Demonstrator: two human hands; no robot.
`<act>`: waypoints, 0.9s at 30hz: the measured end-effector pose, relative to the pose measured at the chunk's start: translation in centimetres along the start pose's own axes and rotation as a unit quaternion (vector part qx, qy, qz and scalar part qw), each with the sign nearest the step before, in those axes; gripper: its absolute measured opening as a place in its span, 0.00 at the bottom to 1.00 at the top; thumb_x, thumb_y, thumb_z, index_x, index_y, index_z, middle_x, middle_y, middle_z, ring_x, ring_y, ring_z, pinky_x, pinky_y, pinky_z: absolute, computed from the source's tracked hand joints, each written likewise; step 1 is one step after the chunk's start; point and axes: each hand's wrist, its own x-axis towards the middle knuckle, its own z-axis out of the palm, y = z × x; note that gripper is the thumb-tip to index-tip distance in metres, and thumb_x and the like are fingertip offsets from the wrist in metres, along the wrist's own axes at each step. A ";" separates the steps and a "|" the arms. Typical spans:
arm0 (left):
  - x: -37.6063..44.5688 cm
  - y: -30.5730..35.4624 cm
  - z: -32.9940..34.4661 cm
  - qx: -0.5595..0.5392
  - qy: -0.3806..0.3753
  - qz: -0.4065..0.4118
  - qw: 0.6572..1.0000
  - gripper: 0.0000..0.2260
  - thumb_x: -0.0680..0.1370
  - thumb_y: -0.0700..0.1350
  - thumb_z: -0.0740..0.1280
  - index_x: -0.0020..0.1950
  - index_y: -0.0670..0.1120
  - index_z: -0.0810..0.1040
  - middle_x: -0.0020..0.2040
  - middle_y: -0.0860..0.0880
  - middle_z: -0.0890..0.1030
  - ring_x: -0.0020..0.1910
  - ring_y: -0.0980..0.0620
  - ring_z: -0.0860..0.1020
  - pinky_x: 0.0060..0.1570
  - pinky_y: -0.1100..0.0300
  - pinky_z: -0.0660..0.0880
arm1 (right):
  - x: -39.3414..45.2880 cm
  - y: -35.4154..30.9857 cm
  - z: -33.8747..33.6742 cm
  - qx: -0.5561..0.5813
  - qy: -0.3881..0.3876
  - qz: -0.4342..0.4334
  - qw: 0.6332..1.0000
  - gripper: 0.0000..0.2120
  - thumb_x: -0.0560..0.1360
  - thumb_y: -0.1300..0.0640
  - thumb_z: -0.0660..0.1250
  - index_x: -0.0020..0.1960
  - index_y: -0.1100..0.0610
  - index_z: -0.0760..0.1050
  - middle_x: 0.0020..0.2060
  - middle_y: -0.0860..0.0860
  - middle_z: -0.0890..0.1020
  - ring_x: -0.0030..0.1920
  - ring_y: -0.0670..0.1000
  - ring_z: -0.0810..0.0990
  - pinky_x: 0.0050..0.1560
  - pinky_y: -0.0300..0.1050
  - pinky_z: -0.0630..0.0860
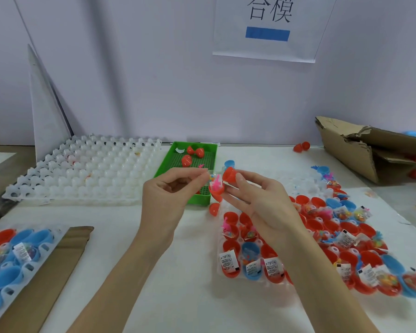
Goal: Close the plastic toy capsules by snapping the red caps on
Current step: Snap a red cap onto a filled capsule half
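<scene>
Plastic this thin should be very light and slightly springy, so the capsule halves will likely flex and slip if squeezed on their smooth domes; a grip near the rim, where the shell is stiffest, looks the safer hold. Starting at the left edge of the table, a tray of blue and red shells (12,258) sits beside a cardboard strip (58,267), and behind them lies a white moulded tray (87,169), all well apart from the work. The left hand (168,195) has its fingers curled together, pinching a small clear packet (208,175) and feeding it into the red capsule base (217,192), which also holds a pink toy piece. Just behind stands a green tray (208,150) with a few red halves in it, close enough that a dropped part could roll there. The right hand (257,198) grips the base with its lower fingers while thumb and forefinger clamp the red cap (229,175), tilted just above the base and not yet seated. The packet sticking out may block the snap. Below lies the sheet of filled shells (298,248); further right a torn cardboard box (370,150)
</scene>
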 end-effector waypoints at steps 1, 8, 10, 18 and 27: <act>-0.2 -0.1 0.2 -0.007 0.005 0.001 1.000 0.09 0.69 0.49 0.80 0.48 0.50 0.90 0.46 0.45 0.88 0.48 0.49 0.85 0.51 0.64 0.79 | 0.0 0.1 0.1 -0.003 0.000 -0.001 1.000 0.06 0.82 0.61 0.65 0.56 0.59 0.80 0.52 0.57 0.87 0.49 0.53 0.88 0.49 0.43 0.85; -0.3 -0.6 0.3 0.066 -0.001 0.027 0.997 0.05 0.76 0.41 0.77 0.48 0.52 0.89 0.47 0.49 0.88 0.49 0.49 0.86 0.51 0.60 0.81 | -0.1 0.4 0.3 -0.002 -0.008 0.008 1.000 0.05 0.82 0.61 0.65 0.54 0.57 0.80 0.50 0.56 0.88 0.50 0.55 0.88 0.54 0.47 0.84; -0.3 -0.7 0.3 0.078 -0.012 0.023 0.997 0.05 0.77 0.41 0.76 0.49 0.50 0.88 0.48 0.49 0.87 0.50 0.49 0.85 0.50 0.61 0.80 | -0.1 0.3 0.3 0.007 -0.008 0.009 1.000 0.05 0.82 0.61 0.65 0.54 0.57 0.80 0.49 0.56 0.88 0.50 0.55 0.88 0.52 0.46 0.84; -0.1 -0.7 0.1 0.079 -0.082 -0.009 0.993 0.04 0.78 0.38 0.75 0.50 0.46 0.84 0.47 0.50 0.86 0.48 0.49 0.86 0.51 0.61 0.82 | 0.0 0.2 0.4 0.002 0.021 0.003 1.000 0.06 0.81 0.62 0.67 0.56 0.59 0.81 0.50 0.58 0.87 0.49 0.54 0.88 0.51 0.47 0.85; 0.2 -0.7 -0.2 0.027 -0.104 -0.086 0.990 0.06 0.80 0.38 0.71 0.53 0.45 0.87 0.50 0.46 0.87 0.51 0.49 0.86 0.54 0.59 0.81 | -0.3 0.4 0.2 0.024 -0.010 0.001 1.000 0.07 0.81 0.64 0.67 0.58 0.63 0.80 0.49 0.60 0.87 0.50 0.57 0.88 0.49 0.47 0.85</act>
